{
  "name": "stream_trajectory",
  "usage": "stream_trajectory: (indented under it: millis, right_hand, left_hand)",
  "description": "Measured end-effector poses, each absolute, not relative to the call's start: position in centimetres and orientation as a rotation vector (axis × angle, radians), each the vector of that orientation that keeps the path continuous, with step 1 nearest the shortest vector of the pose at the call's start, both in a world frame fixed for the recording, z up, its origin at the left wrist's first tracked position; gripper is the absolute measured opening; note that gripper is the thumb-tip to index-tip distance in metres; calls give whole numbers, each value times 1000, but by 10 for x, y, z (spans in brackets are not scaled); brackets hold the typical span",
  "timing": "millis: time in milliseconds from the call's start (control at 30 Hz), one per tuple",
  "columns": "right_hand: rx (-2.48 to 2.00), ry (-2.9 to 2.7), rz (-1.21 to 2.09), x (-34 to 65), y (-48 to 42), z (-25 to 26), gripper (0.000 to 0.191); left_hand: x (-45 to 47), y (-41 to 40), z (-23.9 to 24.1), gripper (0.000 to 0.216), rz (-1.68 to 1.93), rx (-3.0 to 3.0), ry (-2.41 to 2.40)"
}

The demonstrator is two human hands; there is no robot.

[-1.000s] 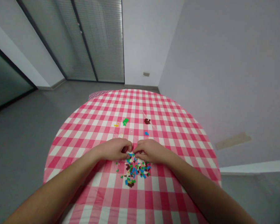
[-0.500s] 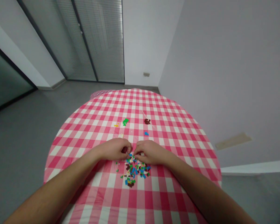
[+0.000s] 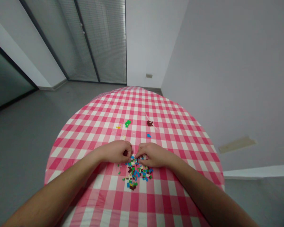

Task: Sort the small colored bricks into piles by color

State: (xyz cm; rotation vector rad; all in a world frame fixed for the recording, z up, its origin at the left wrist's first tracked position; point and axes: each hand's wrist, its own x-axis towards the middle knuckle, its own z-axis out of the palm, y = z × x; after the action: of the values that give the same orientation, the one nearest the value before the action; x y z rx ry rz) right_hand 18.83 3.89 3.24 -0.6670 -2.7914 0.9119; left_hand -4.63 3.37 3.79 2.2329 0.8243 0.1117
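A loose heap of small toy building bricks (image 3: 138,173) in blue, green, brown, white and yellow lies on the checked tablecloth. My left hand (image 3: 118,152) rests at the heap's far left edge, fingers curled round and thumb tip close to the forefinger. Whatever it may pinch is too small to make out. Across from it, my right hand (image 3: 153,154) is at the far right edge of the heap. Its thumb and forefinger are apart, with bricks showing in the gap between them.
Beyond my hands lie small sorted groups: green bricks (image 3: 127,123), yellow bricks (image 3: 118,127), brown bricks (image 3: 150,123), blue bricks (image 3: 149,136) and white bricks (image 3: 124,137). The round table wears a red and white checked tablecloth (image 3: 180,126). A wall (image 3: 227,78) stands to the right.
My right thumb and forefinger have parted a little over the bricks. The left hand has drawn slightly leftward, widening the gap between the hands. The sorted groups look the same.
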Motion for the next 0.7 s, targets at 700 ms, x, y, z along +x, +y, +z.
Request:
stream_trajectory:
  millis: [700]
  right_hand:
    - [-816,-2894,872,184,37,44,11]
  left_hand:
    - [-45,32,41,11,129,2219,831]
